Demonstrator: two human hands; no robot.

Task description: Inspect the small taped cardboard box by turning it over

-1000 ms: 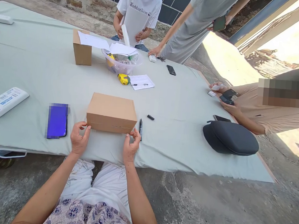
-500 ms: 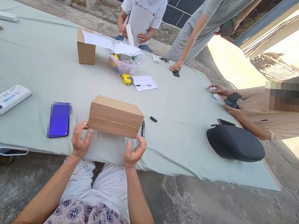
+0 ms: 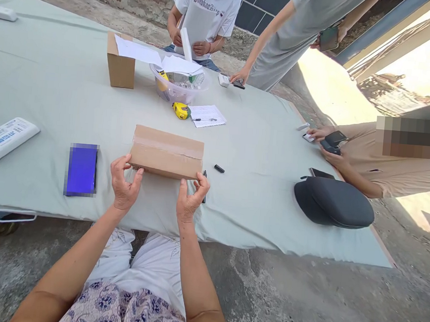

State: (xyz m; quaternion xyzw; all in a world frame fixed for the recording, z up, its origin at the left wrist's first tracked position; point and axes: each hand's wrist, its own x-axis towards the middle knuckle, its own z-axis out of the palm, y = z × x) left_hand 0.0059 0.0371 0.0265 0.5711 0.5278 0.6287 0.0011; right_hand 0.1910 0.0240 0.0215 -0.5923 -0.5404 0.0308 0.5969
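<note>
A closed brown cardboard box (image 3: 166, 152) is gripped at its near corners between my two hands, with a taped seam along its upper side. My left hand (image 3: 126, 181) pinches the left end, thumb underneath the near edge. At the right end, my right hand (image 3: 192, 194) holds it the same way. A black marker (image 3: 203, 198) lies partly hidden behind my right hand, and its black cap (image 3: 219, 169) rests a little farther right. Left of my left hand lies a phone (image 3: 81, 170) with a blurred blue screen.
Farther back stand an open cardboard box (image 3: 121, 69) and a plastic basin (image 3: 168, 90) with papers over it. A yellow tape measure (image 3: 180, 110) and a written sheet (image 3: 207, 115) lie before them. At right sits a black case (image 3: 336, 203); several people are around the table (image 3: 260, 149).
The box has tipped, so its taped seam now shows on the upper side, and it moved slightly away from me. Across the table, a standing person's hand slid a dark phone leftward.
</note>
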